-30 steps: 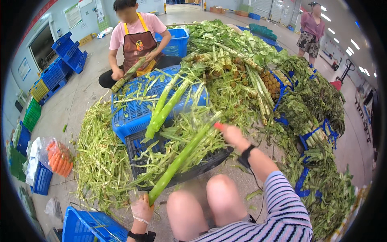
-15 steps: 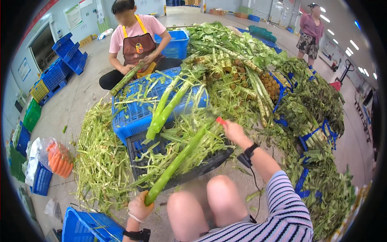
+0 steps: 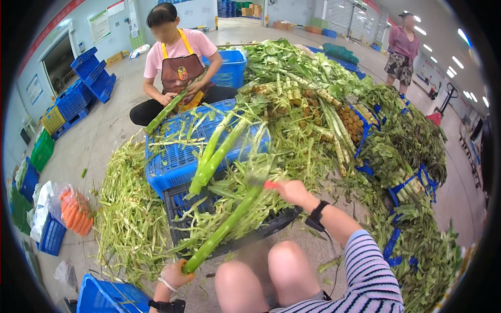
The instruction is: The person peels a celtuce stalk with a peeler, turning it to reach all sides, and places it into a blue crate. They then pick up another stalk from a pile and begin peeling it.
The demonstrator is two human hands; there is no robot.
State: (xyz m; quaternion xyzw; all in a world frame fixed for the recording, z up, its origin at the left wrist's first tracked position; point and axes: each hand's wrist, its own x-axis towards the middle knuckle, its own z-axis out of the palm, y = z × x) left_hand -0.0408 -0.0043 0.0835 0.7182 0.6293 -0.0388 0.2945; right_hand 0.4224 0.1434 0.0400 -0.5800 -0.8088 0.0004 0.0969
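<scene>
Left hand (image 3: 176, 275) clamped on smooth stalk (image 3: 224, 228); right hand (image 3: 294, 191) too, on red handle (image 3: 270, 184). Stringy peels (image 3: 276, 197) litter the crate (image 3: 271, 226); edge clears knees (image 3: 292, 263).

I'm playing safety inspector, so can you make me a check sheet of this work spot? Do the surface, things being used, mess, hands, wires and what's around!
Surface: black crate beside a blue crate, both strewn with peelings.
Things in use: green stem, slanting over the black crate; red-handled tool near its far end, blade blurred.
Clutter: peelings heaped on the floor left of the crates.
Hands: left hand grips the stem's near end; right hand holds the tool.
Cables: thin dark cord, right of the middle; where it leads is unclear.
Surroundings: seated co-worker opposite; standing person at back right; bagged carrots at left.
</scene>
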